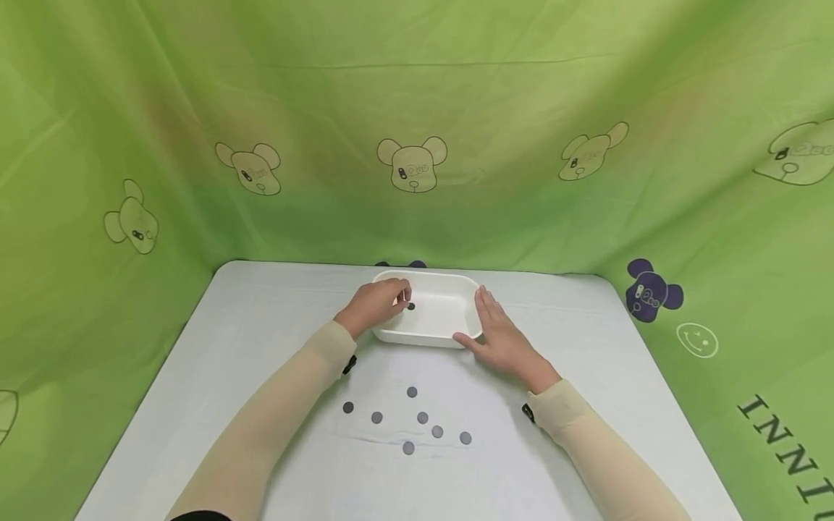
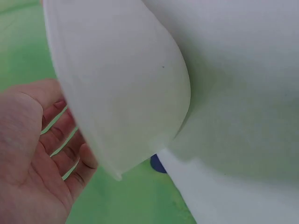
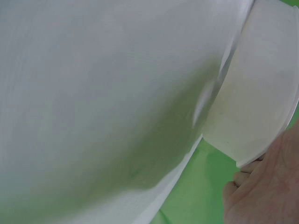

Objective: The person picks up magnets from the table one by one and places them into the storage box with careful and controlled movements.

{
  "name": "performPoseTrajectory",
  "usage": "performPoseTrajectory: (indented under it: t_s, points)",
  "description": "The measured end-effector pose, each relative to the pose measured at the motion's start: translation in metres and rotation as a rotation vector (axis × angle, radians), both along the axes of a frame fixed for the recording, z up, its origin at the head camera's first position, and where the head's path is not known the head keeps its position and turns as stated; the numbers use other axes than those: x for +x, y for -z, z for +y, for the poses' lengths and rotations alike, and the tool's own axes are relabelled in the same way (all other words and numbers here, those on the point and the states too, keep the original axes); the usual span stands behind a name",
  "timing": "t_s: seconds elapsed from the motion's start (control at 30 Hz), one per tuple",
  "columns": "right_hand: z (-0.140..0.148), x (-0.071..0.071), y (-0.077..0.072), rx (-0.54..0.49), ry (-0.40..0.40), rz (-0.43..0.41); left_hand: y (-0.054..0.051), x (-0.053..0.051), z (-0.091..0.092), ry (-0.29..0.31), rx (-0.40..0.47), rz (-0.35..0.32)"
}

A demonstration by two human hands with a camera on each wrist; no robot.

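Head view: left hand is over the white tray, fingers bent, a dark disc by its thumb; I can't tell whether it's pinched. Left-wrist view doesn't settle it for me: tray wall covers the thumb tip. Right hand lies extended along the tray's right end, thumb spread. Seven loose discs nearer me on the table.

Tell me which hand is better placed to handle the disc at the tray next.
Probably the left hand: it's beside the disc, while the right hand touches the tray's right end.
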State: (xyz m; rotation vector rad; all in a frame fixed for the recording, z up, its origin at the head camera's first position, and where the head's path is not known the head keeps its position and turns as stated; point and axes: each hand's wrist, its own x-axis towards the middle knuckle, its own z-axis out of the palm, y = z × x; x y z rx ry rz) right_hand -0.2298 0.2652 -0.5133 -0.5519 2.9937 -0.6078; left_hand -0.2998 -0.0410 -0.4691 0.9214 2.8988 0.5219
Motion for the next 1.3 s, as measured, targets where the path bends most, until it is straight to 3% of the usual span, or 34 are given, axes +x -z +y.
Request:
performPoseTrajectory:
  t_s: [0.23, 0.53, 0.87, 1.3]
  points:
    - [0.001, -0.001, 0.001, 0.006, 0.001, 0.002, -0.006, 0.021, -0.009, 0.008, 0.049, 0.009]
    - [0.000, 0.000, -0.001, 0.003, -0.008, 0.019, -0.006, 0.049, -0.018, 0.038, 0.083, 0.056]
    - [-0.001, 0.000, -0.003, 0.000, -0.006, 0.001, 0.003, 0.074, -0.028, 0.087, 0.104, 0.075]
    - [0.000, -0.002, 0.000, 0.001, 0.007, -0.011, 0.024, 0.090, -0.019, 0.194, 0.068, 0.056]
